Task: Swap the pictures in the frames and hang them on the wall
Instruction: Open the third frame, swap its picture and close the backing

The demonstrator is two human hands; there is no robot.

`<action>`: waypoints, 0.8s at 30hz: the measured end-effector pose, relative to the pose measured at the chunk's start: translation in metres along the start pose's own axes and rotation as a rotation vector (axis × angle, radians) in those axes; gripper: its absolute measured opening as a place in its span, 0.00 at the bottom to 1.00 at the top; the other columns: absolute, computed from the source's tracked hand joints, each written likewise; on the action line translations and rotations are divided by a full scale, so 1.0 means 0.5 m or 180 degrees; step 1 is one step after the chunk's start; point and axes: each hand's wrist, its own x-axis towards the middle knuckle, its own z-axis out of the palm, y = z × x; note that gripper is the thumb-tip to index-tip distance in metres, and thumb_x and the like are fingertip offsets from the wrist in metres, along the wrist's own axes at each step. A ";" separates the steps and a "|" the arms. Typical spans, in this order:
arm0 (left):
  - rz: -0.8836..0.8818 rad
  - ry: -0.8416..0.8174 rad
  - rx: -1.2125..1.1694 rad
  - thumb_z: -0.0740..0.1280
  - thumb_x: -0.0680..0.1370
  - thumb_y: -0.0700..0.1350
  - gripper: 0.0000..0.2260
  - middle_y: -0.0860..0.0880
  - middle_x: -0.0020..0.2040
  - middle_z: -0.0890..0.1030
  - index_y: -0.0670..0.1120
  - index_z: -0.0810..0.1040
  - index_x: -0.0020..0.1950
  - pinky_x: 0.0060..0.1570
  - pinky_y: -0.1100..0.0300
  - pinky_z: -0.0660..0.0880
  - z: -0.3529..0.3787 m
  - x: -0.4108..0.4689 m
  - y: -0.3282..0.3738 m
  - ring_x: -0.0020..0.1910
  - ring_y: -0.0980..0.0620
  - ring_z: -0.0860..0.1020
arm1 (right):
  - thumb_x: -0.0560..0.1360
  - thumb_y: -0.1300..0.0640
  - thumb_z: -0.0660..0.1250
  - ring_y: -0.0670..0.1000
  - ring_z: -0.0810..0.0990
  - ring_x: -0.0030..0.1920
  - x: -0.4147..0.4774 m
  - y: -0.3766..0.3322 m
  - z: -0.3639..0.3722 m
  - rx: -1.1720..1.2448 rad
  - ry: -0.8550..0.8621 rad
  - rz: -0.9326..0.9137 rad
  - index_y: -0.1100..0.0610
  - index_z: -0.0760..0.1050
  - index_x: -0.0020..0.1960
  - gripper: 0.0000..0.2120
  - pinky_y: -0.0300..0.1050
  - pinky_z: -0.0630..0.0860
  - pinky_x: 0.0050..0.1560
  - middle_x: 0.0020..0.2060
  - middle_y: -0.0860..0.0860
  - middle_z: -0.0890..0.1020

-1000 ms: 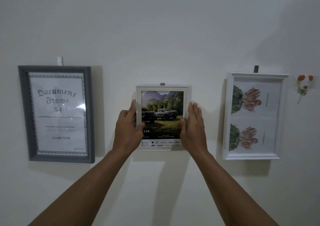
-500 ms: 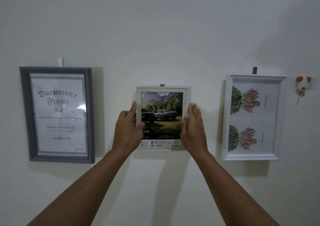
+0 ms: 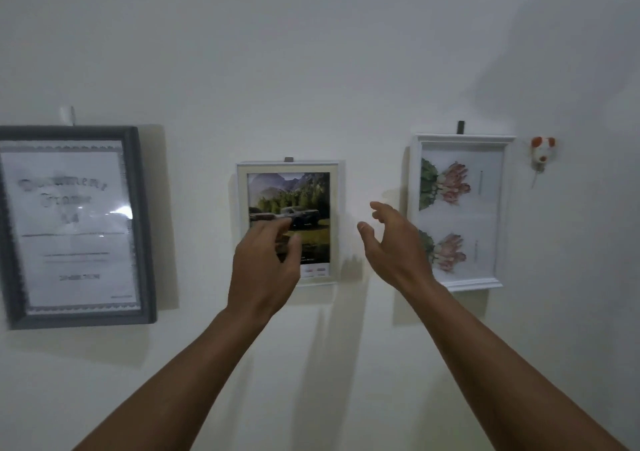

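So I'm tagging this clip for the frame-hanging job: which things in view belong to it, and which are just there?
Part of the job:
- small white frame with the truck picture
- grey document frame
- white frame with the flower pictures
- left hand and right hand, both open

Just there:
- little toy-like ornament on the wall

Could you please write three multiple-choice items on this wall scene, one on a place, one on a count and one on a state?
1. Where does the truck picture frame hang?
A. Left of the grey document frame
B. Between the grey document frame and the flower picture frame
C. Right of the flower picture frame

2. How many frames hang on the wall?
A. Two
B. Three
C. Four

3. What are the hands doing?
A. Both grip one frame
B. Both are open, holding nothing
C. One holds a hammer

Answers: 1 B, it is the middle frame. 2 B, three show. 3 B, the left hand and right hand have loose fingers gripping nothing.
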 end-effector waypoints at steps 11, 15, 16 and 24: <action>-0.0693 -0.1198 -0.0347 0.67 0.76 0.51 0.19 0.47 0.54 0.83 0.43 0.79 0.63 0.57 0.58 0.74 0.237 0.037 0.185 0.52 0.51 0.80 | 0.78 0.45 0.65 0.54 0.77 0.62 0.011 0.203 -0.273 -0.0429 -0.0178 0.1350 0.58 0.69 0.72 0.26 0.41 0.68 0.55 0.58 0.54 0.81; -0.0817 -0.1179 -0.0272 0.68 0.76 0.50 0.19 0.45 0.56 0.82 0.42 0.78 0.63 0.55 0.58 0.73 0.318 0.043 0.208 0.53 0.47 0.79 | 0.78 0.47 0.66 0.56 0.75 0.65 0.044 0.302 -0.312 -0.0494 -0.0177 0.1549 0.59 0.67 0.73 0.28 0.43 0.68 0.58 0.61 0.54 0.79; -0.0845 -0.1111 -0.0275 0.67 0.76 0.49 0.17 0.46 0.54 0.82 0.41 0.78 0.62 0.52 0.58 0.73 0.336 0.042 0.214 0.51 0.48 0.79 | 0.78 0.47 0.66 0.56 0.75 0.65 0.053 0.323 -0.316 -0.0479 -0.0189 0.1566 0.59 0.66 0.74 0.28 0.44 0.69 0.59 0.63 0.55 0.78; -0.0936 -0.0608 -0.0676 0.68 0.75 0.39 0.23 0.52 0.54 0.79 0.48 0.69 0.69 0.52 0.57 0.76 0.422 0.026 0.232 0.51 0.49 0.78 | 0.78 0.55 0.68 0.53 0.78 0.60 0.100 0.428 -0.283 0.0083 -0.0208 0.1346 0.54 0.65 0.71 0.24 0.44 0.72 0.54 0.63 0.52 0.78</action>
